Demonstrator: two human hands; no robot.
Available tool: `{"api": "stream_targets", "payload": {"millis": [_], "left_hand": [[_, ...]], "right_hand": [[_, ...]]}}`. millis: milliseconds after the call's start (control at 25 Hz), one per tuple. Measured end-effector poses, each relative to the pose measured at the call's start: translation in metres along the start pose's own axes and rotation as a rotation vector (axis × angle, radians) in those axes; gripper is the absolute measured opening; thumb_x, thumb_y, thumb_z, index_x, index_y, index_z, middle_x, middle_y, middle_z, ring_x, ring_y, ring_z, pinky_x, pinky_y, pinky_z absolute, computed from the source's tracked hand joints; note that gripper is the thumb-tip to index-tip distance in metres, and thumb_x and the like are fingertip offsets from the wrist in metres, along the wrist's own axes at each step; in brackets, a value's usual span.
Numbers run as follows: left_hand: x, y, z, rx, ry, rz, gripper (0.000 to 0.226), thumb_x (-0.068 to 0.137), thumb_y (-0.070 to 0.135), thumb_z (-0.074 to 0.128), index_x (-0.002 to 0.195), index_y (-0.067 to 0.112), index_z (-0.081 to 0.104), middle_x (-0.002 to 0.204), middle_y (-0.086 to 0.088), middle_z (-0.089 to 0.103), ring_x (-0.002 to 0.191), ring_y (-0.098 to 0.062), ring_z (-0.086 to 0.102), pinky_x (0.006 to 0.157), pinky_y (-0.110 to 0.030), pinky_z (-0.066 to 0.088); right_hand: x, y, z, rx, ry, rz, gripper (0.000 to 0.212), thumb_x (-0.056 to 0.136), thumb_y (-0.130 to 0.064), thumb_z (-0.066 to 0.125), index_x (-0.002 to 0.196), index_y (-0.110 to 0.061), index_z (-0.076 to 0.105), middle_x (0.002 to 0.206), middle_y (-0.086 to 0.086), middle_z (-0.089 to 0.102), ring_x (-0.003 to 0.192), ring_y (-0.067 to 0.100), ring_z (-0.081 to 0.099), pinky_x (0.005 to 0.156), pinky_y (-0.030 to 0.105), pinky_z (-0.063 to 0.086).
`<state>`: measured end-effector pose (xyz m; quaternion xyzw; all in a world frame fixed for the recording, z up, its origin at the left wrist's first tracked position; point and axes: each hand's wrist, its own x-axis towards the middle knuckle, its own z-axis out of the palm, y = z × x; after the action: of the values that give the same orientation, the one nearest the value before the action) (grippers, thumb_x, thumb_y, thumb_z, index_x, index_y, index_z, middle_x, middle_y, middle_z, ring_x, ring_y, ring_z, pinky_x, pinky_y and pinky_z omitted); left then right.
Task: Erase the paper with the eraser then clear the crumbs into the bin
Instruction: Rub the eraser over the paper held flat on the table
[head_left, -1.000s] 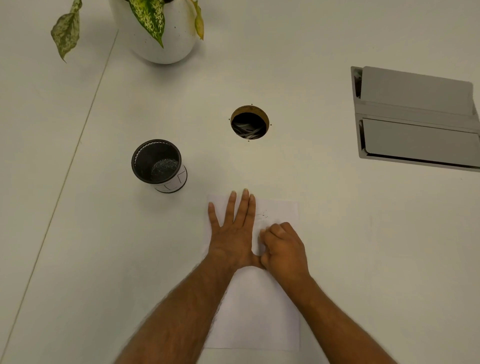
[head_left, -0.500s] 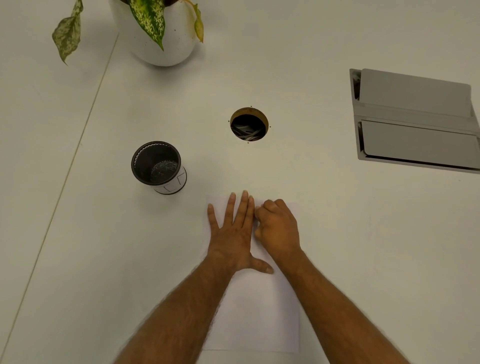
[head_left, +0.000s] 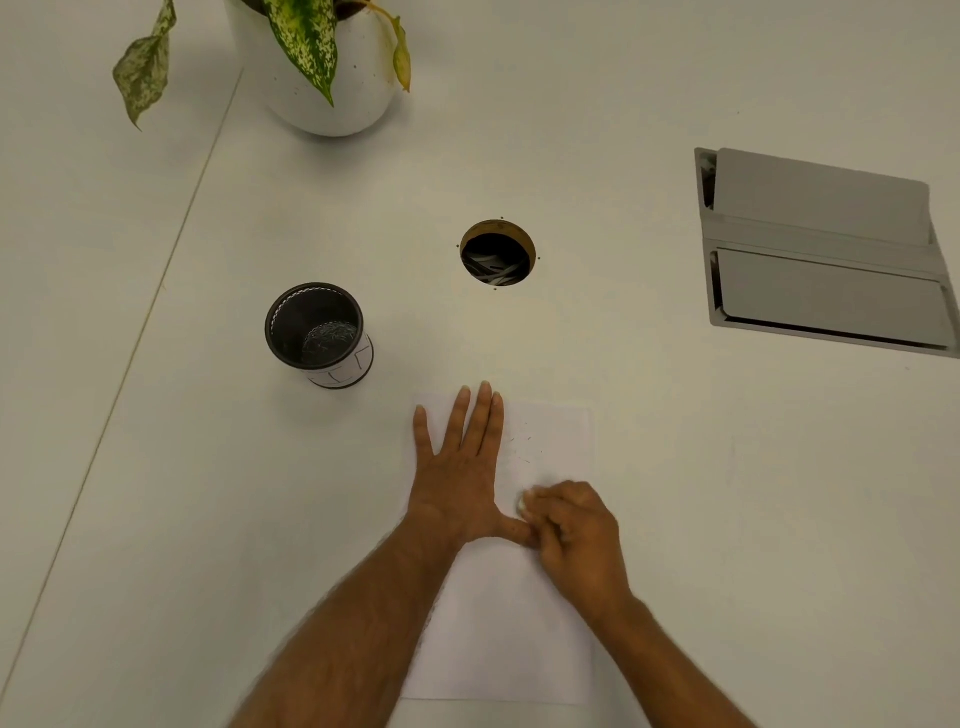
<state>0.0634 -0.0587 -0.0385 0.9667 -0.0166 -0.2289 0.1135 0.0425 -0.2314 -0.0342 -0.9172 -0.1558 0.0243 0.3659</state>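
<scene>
Right hand (head_left: 574, 530) back toward paper's (head_left: 519, 623) middle, gripping eraser (head_left: 521, 503); left hand (head_left: 460, 467) flat, fingers spread.

Bare table (head_left: 675, 493) right of the paper (head_left: 519, 623); bin (head_left: 318, 332) stands far-left.

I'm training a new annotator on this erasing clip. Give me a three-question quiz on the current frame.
1. True or false: the left hand lies flat, fingers straight, on the paper.
2. The right hand holds: A) a pencil, B) the eraser, C) nothing.
3. Fill in: the black mesh bin stands to the ____ of the paper's far end.

Key: 1 true; 2 B, only a pale bit of the eraser shows at the blurred fingertips; 3 left.
</scene>
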Motion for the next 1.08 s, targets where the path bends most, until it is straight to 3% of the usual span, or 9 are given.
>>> {"api": "stream_targets", "payload": {"millis": [80, 200, 320, 520, 680, 880, 1080], "left_hand": [[0.001, 0.000, 0.000, -0.003, -0.011, 0.000, 0.152, 0.056, 0.094, 0.054, 0.145, 0.012, -0.038, 0.156, -0.008, -0.042, 0.143, -0.028, -0.040, 0.109, -0.072, -0.020], [0.001, 0.000, 0.000, 0.004, -0.003, -0.007, 0.146, 0.064, 0.085, 0.058, 0.144, 0.011, -0.039, 0.156, -0.011, -0.042, 0.143, -0.030, -0.039, 0.109, -0.072, -0.019], [0.001, 0.001, 0.001, 0.020, 0.011, -0.018, 0.141, 0.070, 0.082, 0.057, 0.144, 0.010, -0.039, 0.157, -0.012, -0.040, 0.145, -0.031, -0.036, 0.111, -0.072, -0.016], [0.002, 0.000, 0.003, 0.042, 0.037, -0.013, 0.131, 0.076, 0.086, 0.044, 0.143, 0.010, -0.040, 0.158, -0.012, -0.038, 0.146, -0.032, -0.034, 0.113, -0.072, -0.012], [0.002, 0.000, 0.004, 0.052, 0.021, -0.005, 0.142, 0.065, 0.095, 0.041, 0.140, 0.009, -0.043, 0.157, -0.013, -0.040, 0.146, -0.032, -0.034, 0.112, -0.072, -0.015], [0.002, 0.000, 0.003, 0.033, -0.017, 0.001, 0.161, 0.043, 0.106, 0.039, 0.144, 0.008, -0.039, 0.153, -0.014, -0.045, 0.142, -0.031, -0.041, 0.109, -0.072, -0.020], [0.003, -0.001, 0.003, 0.038, -0.032, -0.007, 0.164, 0.039, 0.107, 0.040, 0.145, 0.008, -0.038, 0.153, -0.014, -0.046, 0.140, -0.031, -0.044, 0.109, -0.071, -0.022]], "right_hand": [[0.000, -0.002, 0.006, -0.051, -0.026, -0.054, 0.018, 0.085, -0.018, 0.061, 0.081, -0.011, 0.077, 0.080, -0.003, 0.067, 0.078, 0.009, 0.056, 0.069, 0.015, 0.047], [0.007, -0.007, 0.010, -0.165, -0.077, -0.104, 0.007, 0.082, -0.012, 0.070, 0.079, -0.013, 0.076, 0.075, -0.004, 0.066, 0.073, 0.011, 0.055, 0.060, 0.023, 0.050], [0.008, -0.010, 0.013, -0.242, -0.115, -0.104, 0.009, 0.074, -0.006, 0.079, 0.075, -0.013, 0.074, 0.071, -0.005, 0.064, 0.069, 0.013, 0.054, 0.056, 0.021, 0.046], [0.020, -0.014, 0.018, -0.261, -0.080, -0.124, 0.008, 0.068, -0.003, 0.076, 0.071, -0.009, 0.071, 0.069, -0.001, 0.064, 0.066, 0.016, 0.055, 0.055, 0.024, 0.048], [0.048, -0.016, 0.021, -0.299, -0.091, -0.148, 0.008, 0.066, -0.003, 0.076, 0.073, -0.006, 0.073, 0.069, 0.004, 0.067, 0.064, 0.021, 0.058, 0.056, 0.028, 0.052], [0.078, -0.021, 0.025, -0.306, -0.094, -0.101, 0.011, 0.066, 0.002, 0.074, 0.067, -0.008, 0.070, 0.062, 0.002, 0.061, 0.063, 0.021, 0.052, 0.052, 0.028, 0.046], [0.093, -0.020, 0.028, -0.336, -0.107, -0.069, 0.011, 0.064, 0.001, 0.073, 0.067, -0.009, 0.070, 0.062, 0.001, 0.061, 0.064, 0.019, 0.051, 0.052, 0.028, 0.045]]}}
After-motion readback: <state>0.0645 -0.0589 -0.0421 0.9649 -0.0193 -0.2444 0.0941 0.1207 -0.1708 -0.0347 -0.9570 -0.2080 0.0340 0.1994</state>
